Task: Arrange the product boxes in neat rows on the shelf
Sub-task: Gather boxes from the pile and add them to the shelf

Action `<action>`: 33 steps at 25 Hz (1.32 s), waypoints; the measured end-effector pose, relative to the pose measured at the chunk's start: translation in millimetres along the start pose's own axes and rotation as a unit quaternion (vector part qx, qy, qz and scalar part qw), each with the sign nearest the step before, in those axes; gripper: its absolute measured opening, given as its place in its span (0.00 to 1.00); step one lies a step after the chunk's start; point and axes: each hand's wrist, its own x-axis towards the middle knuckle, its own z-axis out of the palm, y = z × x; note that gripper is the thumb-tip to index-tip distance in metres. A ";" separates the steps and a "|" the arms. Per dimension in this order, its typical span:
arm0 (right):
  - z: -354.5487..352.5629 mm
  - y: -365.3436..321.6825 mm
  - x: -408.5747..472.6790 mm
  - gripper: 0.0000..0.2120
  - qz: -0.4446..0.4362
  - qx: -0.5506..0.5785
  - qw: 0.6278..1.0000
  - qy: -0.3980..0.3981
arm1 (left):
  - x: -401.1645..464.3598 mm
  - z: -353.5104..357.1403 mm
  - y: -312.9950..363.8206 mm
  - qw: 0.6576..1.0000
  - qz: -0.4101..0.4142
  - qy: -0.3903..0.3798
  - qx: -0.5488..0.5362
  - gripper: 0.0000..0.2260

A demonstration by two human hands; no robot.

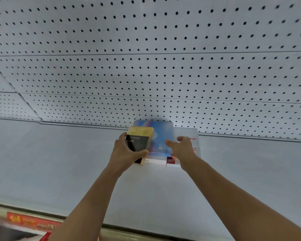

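Left hand [127,152] is gripping a gold-and-black box [139,141]; right hand [182,148], fingers loosely spread, is touching a blue box [161,136] between both hands, on the shelf [59,162].

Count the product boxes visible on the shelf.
3: a gold-and-black box gripped by the left hand, a blue box beside it, a white box behind the right hand. Others may be hidden.

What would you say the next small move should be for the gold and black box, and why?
Probably set the gold and black box down on the bare shelf left of the blue box: the left hand grips it tilted above the stack, while the right hand rests open on the blue box.
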 end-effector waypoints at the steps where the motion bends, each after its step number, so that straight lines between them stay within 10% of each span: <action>1: -4.1 -2.2 0.2 0.15 0.021 0.023 1.000 0.001 | -2.9 2.3 1.5 1.000 0.001 0.002 -0.015 0.43; 8: -55.3 4.7 -24.0 0.11 0.028 0.055 0.993 -0.096 | -33.0 22.6 6.8 0.987 -0.075 -0.015 -0.139 0.46; 12: -147.1 28.0 -42.5 0.12 -0.014 0.078 0.993 -0.085 | -60.4 58.9 14.6 0.968 -0.103 -0.025 -0.229 0.29; 33: -663.4 156.3 -220.1 0.10 -0.103 0.156 0.980 0.067 | -304.4 463.1 240.3 0.953 0.179 -0.183 -0.160 0.15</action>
